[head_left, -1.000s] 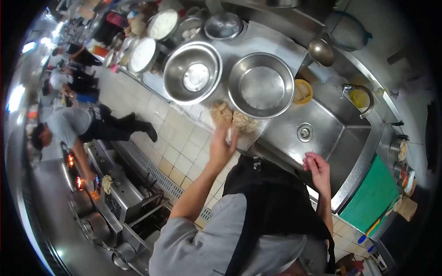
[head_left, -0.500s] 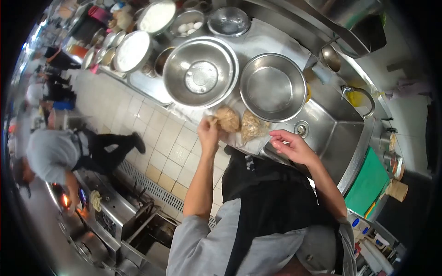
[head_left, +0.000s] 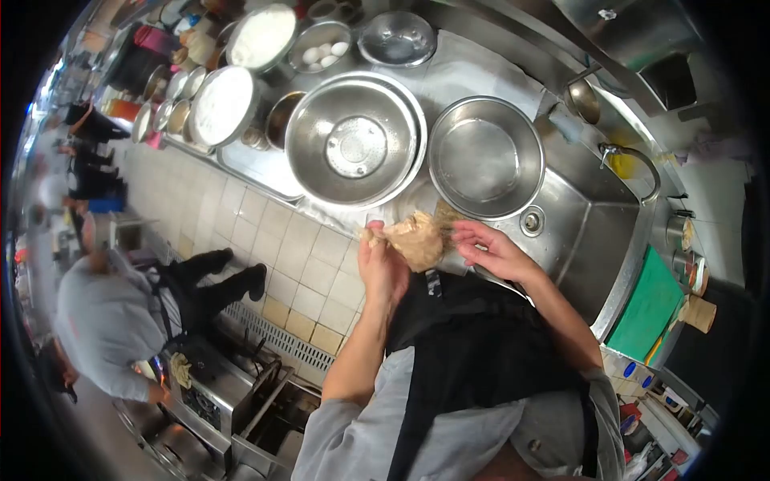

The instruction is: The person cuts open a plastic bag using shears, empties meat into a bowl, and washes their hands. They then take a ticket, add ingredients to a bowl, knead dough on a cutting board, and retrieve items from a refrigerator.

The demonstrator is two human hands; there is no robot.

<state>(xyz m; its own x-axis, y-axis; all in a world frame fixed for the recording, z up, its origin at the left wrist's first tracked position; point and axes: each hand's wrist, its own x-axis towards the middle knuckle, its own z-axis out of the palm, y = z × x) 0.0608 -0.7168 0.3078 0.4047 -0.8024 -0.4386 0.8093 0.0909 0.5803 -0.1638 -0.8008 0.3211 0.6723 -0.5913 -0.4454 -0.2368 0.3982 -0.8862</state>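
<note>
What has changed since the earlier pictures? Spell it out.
The left hand has taken hold of one plastic bag by its top and drawn it toward the body. The right hand has come leftward from the sink to beside it. The nested bowls and round pan stay put.

gry shirt [head_left: 473,433] | short slvs [head_left: 333,426] | blk apron [head_left: 489,345] + straps [head_left: 590,433] | pale mark [head_left: 434,283], waist

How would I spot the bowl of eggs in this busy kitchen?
Find the large nested metal bowls in front of the person. Just beyond them, between a wide bowl of something white and a shiny bowl, sits the egg bowl. Unlike those neighbours, it holds several separate, smooth white eggs.
</note>
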